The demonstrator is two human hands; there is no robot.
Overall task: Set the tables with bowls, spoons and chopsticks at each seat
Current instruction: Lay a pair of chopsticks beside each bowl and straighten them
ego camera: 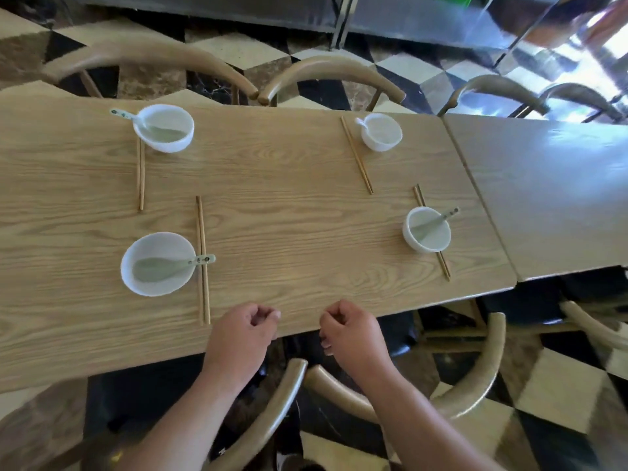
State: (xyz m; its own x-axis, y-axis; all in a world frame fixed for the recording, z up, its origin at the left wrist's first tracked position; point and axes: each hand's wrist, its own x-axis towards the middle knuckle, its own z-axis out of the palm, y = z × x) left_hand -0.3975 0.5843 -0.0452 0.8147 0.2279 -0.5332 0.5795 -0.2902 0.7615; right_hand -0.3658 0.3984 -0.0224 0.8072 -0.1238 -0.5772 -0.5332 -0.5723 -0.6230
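— Where do the bowls stand?

— Four white ones on the long wooden table [289, 215]. The lower-left bowl [153, 243] is nearest my left hand [243, 331]. Its spoon [153, 269] lies inside, the handle poking out to the right across a pair of chopsticks [201, 226] that runs along the bowl's right side.

— And the rest?

— The upper-left bowl [170, 144] has the upper-left spoon [122, 113] with its handle out to the left, and the upper-left chopsticks [141, 175] reach down from under its left edge. The upper-right bowl [382, 142] shows only a bit of spoon handle at its left rim, with the slanting chopsticks [357, 156] just beside it. The right-hand bowl [424, 244] hides the middle of its own pair, and its spoon handle points up and right.

— Your fingers?

— Both hands are at bottom centre over the table's near edge, apart from each other. My left is clenched, thumb against curled fingers, with nothing in it. My right hand [353, 329] is curled the same way and is empty too.

— Around that?

— A second table [550, 185] butts against the right end. Curved wooden chairs [149, 56] stand along the top and below my arms, on a checkered floor [238, 49].
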